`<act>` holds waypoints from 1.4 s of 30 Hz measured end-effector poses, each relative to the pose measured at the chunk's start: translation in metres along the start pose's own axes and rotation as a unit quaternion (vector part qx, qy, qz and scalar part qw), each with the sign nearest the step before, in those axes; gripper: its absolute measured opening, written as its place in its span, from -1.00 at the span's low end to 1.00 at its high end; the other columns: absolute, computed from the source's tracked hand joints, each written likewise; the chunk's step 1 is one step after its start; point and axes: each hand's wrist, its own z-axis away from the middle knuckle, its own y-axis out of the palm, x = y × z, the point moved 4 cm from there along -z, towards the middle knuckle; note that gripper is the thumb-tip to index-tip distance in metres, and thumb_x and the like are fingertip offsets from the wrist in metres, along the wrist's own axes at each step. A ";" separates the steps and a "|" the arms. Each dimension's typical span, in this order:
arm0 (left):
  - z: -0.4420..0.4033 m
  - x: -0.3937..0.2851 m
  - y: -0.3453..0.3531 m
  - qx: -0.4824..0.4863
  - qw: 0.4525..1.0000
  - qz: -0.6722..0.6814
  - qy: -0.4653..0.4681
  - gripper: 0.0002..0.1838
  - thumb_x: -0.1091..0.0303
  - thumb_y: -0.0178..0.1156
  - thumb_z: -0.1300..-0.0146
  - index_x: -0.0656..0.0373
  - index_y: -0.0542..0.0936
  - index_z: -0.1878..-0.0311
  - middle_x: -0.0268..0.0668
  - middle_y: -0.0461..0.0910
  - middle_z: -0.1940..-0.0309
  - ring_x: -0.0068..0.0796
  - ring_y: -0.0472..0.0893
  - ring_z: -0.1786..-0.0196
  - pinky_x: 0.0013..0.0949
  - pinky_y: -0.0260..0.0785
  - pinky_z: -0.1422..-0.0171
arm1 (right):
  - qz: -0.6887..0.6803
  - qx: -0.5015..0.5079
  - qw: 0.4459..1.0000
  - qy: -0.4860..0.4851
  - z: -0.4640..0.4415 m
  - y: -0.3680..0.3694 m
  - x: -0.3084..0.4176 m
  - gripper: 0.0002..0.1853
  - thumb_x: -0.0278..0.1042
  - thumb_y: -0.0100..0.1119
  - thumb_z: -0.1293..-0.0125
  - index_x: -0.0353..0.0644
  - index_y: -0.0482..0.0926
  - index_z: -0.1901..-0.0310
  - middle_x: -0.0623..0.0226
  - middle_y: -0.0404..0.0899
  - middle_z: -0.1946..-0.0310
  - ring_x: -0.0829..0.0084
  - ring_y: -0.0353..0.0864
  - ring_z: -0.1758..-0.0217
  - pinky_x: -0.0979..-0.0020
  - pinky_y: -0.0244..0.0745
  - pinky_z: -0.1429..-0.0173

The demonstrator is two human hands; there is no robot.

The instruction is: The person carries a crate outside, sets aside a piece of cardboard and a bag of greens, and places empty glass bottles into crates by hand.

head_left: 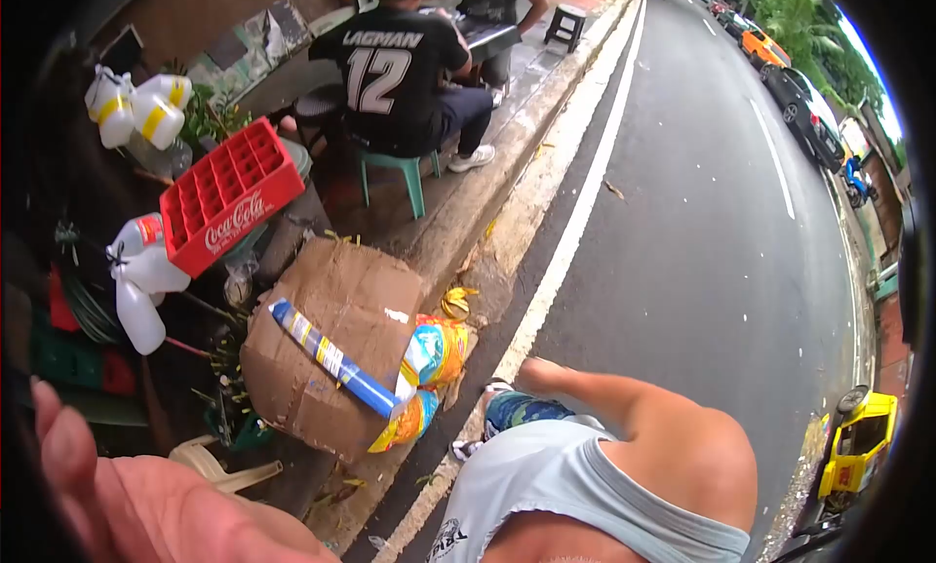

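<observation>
Onlooker: So how do the hands stand from your side?

Neighbour: The left hand (161, 500) is up close, its palm in full view and its fingers (66, 441) loosely spread; the right hand (542, 375) hangs near the white line (584, 202) of the road (692, 232), and I cannot tell from here whether its fingers are spread or pressed together

Onlooker: And what lies between them?

Neighbour: A big creased piece of cardboard (312, 275), beside the kerb (517, 178); a blue tube (364, 381) with white and yellow on its label lies slantwise on top of it; bright packets (444, 349), blue and yellow, show at the edge towards the road; a cream plastic chair (219, 470) is partly hidden behind the left hand

Onlooker: What else is about?

Neighbour: A red crate (234, 188) sits tilted past the cardboard, its rows of square slots facing up; white jugs (141, 310) hang bunched beside it; farther along, a person (400, 95) in a black shirt with a white 12 sits on a green stool (415, 188), back towards us; a dark stool (565, 27) stands near the kerb; across the road are parked cars, an orange car (765, 48) among them
</observation>
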 end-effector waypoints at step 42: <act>0.647 -0.165 0.154 -0.530 0.122 0.174 -0.821 0.29 -0.67 -0.06 -0.08 0.21 -0.16 -0.57 -0.13 -0.09 -0.58 -0.19 0.16 -0.52 0.09 0.07 -0.50 | -0.108 -0.049 0.993 -0.002 -0.290 -0.175 0.370 0.18 0.05 0.55 0.12 -0.12 0.04 -0.48 -0.07 0.40 -0.17 -0.08 0.48 -0.24 0.07 0.50 -0.25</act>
